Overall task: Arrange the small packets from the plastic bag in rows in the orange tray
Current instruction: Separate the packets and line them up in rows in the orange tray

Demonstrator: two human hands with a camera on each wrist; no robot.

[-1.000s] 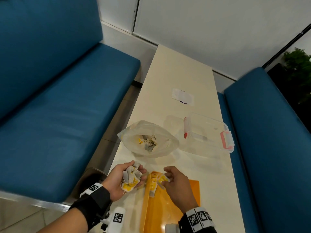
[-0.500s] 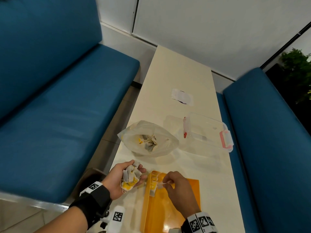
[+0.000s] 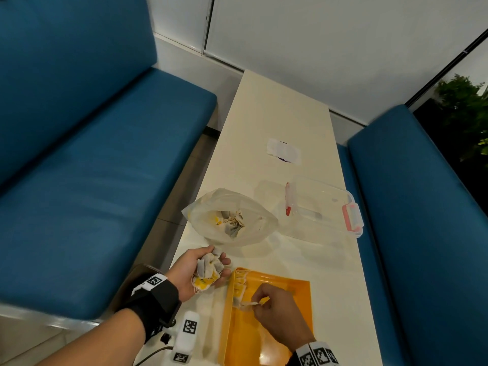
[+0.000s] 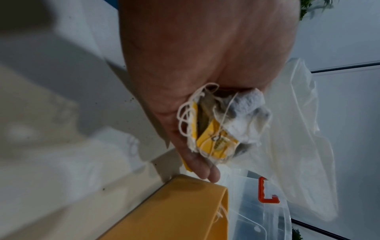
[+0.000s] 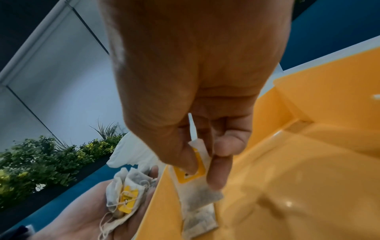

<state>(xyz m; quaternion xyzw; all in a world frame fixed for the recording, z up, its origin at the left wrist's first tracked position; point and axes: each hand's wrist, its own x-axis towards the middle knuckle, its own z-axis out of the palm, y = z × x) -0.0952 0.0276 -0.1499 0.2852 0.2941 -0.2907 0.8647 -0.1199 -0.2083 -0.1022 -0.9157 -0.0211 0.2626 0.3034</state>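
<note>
Currently the right hand (image 3: 280,315) pinches one packet (image 5: 197,183) between thumb and fingertips, low inside the orange tray (image 3: 298,289), against its left wall; a short row of packets (image 3: 240,285) already stands along that wall toward the far left corner. Left hand (image 3: 195,270), palm up, fingers curled round a bunch of packets (image 3: 207,269) (strings and yellow tags tangled), hovers just beside the tray's far left corner. Plastic bag (image 3: 229,220) lies open near the table's left edge, more packets inside. Clear container w/ pink clips (image 3: 324,210) sits nr the table's right edge, beside the bag.
</note>
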